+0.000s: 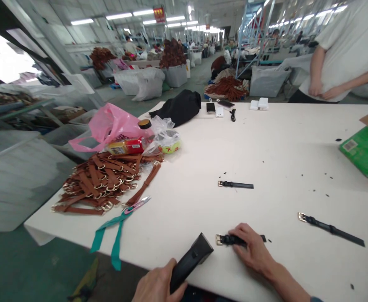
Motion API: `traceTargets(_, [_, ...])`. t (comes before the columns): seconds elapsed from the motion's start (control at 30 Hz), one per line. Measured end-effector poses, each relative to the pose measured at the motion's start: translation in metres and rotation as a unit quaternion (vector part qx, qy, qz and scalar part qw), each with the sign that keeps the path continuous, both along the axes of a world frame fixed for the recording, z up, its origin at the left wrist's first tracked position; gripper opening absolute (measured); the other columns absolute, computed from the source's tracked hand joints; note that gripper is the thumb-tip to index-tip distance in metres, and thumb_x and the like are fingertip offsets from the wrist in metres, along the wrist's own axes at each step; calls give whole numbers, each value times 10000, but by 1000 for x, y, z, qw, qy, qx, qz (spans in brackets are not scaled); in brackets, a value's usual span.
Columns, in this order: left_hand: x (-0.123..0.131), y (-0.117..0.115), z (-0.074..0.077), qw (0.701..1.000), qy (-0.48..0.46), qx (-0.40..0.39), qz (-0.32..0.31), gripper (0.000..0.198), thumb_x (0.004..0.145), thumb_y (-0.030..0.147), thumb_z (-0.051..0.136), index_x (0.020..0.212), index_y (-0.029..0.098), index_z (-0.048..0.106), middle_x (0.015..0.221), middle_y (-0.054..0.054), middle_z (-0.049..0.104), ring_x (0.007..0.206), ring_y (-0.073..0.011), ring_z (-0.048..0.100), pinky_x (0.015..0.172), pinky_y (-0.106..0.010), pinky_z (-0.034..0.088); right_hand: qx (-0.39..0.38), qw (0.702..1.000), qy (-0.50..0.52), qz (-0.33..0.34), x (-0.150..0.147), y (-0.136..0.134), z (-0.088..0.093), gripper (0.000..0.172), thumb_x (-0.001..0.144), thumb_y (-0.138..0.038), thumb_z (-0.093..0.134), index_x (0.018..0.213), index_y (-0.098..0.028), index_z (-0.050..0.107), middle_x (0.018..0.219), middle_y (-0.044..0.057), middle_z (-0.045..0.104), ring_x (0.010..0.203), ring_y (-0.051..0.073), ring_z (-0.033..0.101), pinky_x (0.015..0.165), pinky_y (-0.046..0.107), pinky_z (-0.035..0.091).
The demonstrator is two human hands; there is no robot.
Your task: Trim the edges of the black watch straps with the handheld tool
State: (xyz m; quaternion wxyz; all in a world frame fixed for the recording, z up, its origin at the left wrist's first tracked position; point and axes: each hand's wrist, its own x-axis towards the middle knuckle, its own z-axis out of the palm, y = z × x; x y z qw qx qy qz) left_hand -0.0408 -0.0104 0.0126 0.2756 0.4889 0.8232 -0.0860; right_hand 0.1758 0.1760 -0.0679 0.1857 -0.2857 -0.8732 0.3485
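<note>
My left hand [161, 282] is wrapped round a black handheld tool with a flared, squared-off end [191, 258]; its exact kind does not show. The tool points up and right over the table's front edge. My right hand [249, 247] grips a short black buckle strap [230, 240] that lies on the table, its gold buckle sticking out to the left and its tip to the right. A second black strap [238, 185] with a gold buckle lies farther back. To the right rests a longer black buckle strap [335, 230].
Brown straps with metal rings [98, 180] are heaped at the left, beside scissors [138, 205] with teal ribbon. Behind them sit a pink bag [111, 123], a bottle and a black cloth [180, 107]. A green package [364, 151] lies right. A person [350, 54] stands across the white table [196, 167].
</note>
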Motion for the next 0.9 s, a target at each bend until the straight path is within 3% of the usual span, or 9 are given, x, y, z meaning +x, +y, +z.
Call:
traceTargets(0.13, [7, 15, 7, 999, 5, -8, -52, 407, 767, 422, 402, 1102, 208, 487, 905, -81, 640, 879, -254, 569, 764, -373, 413, -7, 1000, 4, -5, 20, -23, -8, 213, 751, -247, 545, 962, -237, 572, 861, 61, 523, 825, 211, 477, 701, 368, 427])
traceTargets(0.4, [31, 58, 11, 981, 33, -1, -189, 383, 742, 352, 424, 1084, 186, 466, 905, -89, 632, 860, -286, 571, 736, -423, 428, -40, 998, 53, -7, 20, -18, -11, 259, 723, -123, 500, 959, -220, 544, 925, 65, 506, 886, 212, 464, 762, 387, 432])
traceTargets(0.6, [31, 60, 17, 983, 43, -21, -177, 285, 746, 343, 391, 974, 208, 495, 854, -80, 634, 814, -273, 588, 701, -410, 444, -33, 996, 76, -11, 24, -22, -17, 335, 702, -92, 499, 1013, -212, 528, 1048, 89, 463, 983, 218, 443, 838, 403, 421])
traceTargets(0.9, [37, 74, 15, 980, 54, -7, -191, 269, 726, 366, 402, 901, 196, 516, 833, -78, 628, 807, -255, 588, 695, -369, 442, -22, 996, 92, -2, 21, -21, -16, 295, 709, -101, 487, 983, -202, 531, 966, 85, 501, 913, 214, 474, 776, 387, 447])
